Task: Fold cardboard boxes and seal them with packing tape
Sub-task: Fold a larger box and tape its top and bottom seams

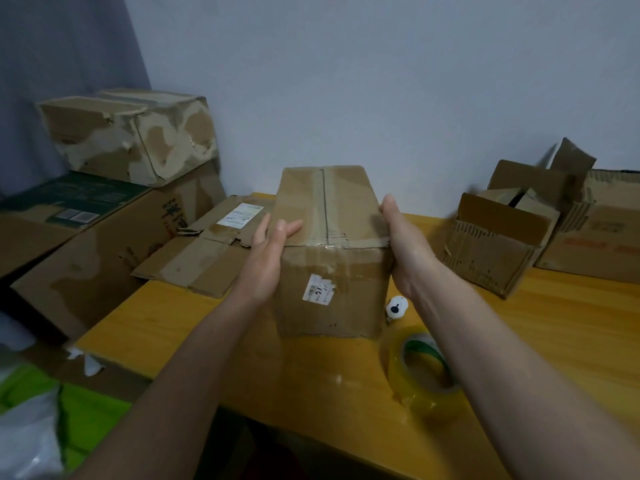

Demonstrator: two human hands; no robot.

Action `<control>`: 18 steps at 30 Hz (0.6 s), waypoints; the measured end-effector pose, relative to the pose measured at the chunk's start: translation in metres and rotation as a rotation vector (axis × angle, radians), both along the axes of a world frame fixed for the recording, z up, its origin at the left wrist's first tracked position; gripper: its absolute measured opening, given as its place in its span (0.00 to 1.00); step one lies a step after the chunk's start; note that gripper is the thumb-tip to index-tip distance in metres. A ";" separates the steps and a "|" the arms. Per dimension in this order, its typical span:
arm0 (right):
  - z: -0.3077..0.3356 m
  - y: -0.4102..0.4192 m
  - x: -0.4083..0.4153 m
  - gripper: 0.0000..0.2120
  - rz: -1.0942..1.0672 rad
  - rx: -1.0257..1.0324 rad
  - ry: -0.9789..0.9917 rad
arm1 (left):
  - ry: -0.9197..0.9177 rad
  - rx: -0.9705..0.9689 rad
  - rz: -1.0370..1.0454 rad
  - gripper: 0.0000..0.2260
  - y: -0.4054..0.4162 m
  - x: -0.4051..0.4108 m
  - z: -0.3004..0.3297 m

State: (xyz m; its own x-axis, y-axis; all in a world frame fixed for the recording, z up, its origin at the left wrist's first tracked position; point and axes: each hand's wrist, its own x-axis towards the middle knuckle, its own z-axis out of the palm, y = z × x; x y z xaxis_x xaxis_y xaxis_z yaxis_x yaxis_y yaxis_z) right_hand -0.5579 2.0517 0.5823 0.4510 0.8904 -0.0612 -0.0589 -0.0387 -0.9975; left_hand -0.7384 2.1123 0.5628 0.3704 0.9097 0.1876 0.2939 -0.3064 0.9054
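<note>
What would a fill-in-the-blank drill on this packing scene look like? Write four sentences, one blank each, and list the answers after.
1. Both hands press the sides of the closed ___ box.
2. The tape roll lies on the ___ table.
3. The roll sits under the person's ___ forearm.
4. The left hand has its fingers ___, not curled.

Missing words: cardboard; wooden; right; straight
</note>
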 end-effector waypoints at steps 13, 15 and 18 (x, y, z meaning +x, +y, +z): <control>-0.046 -0.005 0.034 0.22 0.157 0.290 -0.793 | 0.017 0.174 -0.071 0.13 0.006 -0.006 -0.011; -0.043 -0.008 0.036 0.25 0.200 0.286 -0.797 | 0.020 0.151 -0.084 0.14 0.009 -0.008 -0.014; -0.023 -0.013 0.034 0.35 0.245 0.131 -0.900 | 0.016 0.118 -0.078 0.19 0.009 -0.008 -0.015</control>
